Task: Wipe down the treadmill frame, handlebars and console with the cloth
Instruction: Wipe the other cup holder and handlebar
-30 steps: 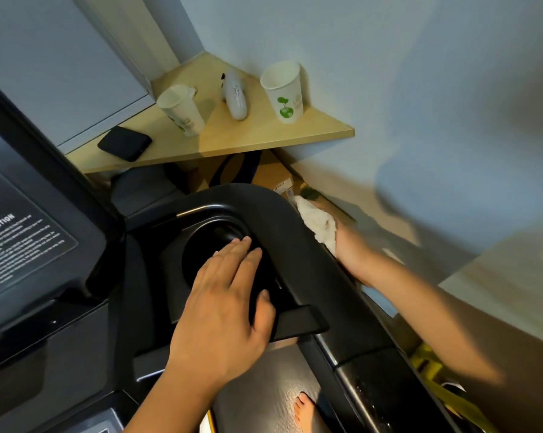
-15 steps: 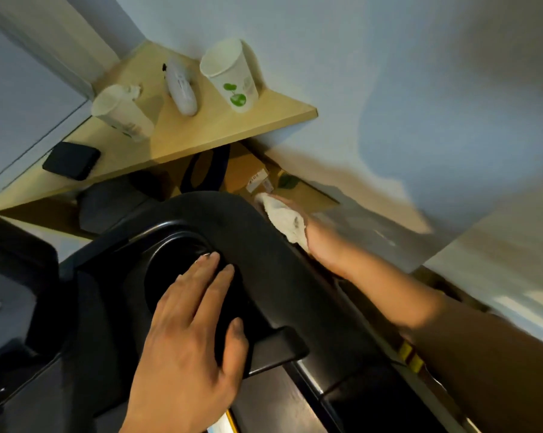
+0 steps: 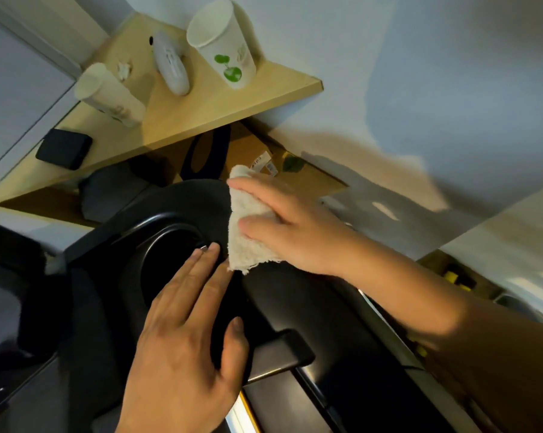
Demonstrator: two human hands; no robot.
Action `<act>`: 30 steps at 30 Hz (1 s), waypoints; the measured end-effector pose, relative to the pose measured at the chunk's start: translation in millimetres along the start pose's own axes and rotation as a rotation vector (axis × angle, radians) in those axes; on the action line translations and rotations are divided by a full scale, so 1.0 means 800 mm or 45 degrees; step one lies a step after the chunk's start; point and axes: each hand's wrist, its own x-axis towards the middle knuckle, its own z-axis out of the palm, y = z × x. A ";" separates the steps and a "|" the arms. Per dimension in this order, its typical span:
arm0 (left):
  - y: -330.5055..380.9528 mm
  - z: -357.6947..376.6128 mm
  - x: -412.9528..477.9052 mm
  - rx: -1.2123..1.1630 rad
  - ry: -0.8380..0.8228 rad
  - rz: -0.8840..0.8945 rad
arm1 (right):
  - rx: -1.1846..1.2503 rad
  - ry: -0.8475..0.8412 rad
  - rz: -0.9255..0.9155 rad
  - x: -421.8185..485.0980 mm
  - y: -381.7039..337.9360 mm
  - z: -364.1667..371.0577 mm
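Cloth (image 3: 248, 232) against the curved top edge of the console (image 3: 182, 201), clamped between thumb and fingers of your right hand (image 3: 298, 226), your left hand (image 3: 182, 345) flat, fingers straight, across the cup holder (image 3: 167, 260), shelf (image 3: 207, 110) beyond, cup (image 3: 223, 45) upright on it.

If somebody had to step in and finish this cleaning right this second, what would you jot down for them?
Left hand: open, resting flat on the black console, fingers over the cup holder.
Right hand: holds the white cloth against the curved top edge of the treadmill frame.
Done: the picture does not show which surfaces are already wiped.
Left: probably carry on along the frame, then the handlebar and console.
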 end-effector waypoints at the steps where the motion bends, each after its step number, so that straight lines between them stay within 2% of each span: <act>1: -0.001 0.000 -0.001 0.006 0.003 -0.005 | -0.100 0.006 -0.057 0.016 -0.007 0.001; 6: 0.000 0.001 -0.002 0.022 -0.029 -0.061 | -0.867 0.021 -0.236 0.069 -0.033 0.031; 8: 0.000 0.001 -0.003 0.017 -0.023 -0.067 | -1.053 0.037 -0.303 0.080 -0.047 0.041; 12: 0.003 0.000 -0.006 0.009 0.007 -0.053 | -1.347 -0.077 -0.475 0.086 -0.062 0.060; 15: 0.000 -0.002 -0.021 0.064 0.006 -0.151 | -1.357 -0.034 -0.507 0.062 -0.058 0.055; 19: -0.011 -0.002 -0.083 0.230 -0.157 -0.403 | -1.170 0.041 -0.165 -0.007 -0.038 0.038; 21: -0.011 -0.005 -0.097 0.246 -0.199 -0.464 | -1.295 0.055 -0.156 -0.032 -0.031 0.041; 23: -0.012 -0.006 -0.089 0.206 -0.255 -0.480 | -1.354 0.023 -0.145 -0.021 -0.031 0.046; 27: -0.016 -0.007 -0.064 0.146 -0.236 -0.456 | -1.300 0.034 -0.146 0.046 -0.041 0.051; 30: -0.015 -0.004 -0.063 0.132 -0.245 -0.447 | -1.219 0.056 -0.191 0.055 -0.040 0.049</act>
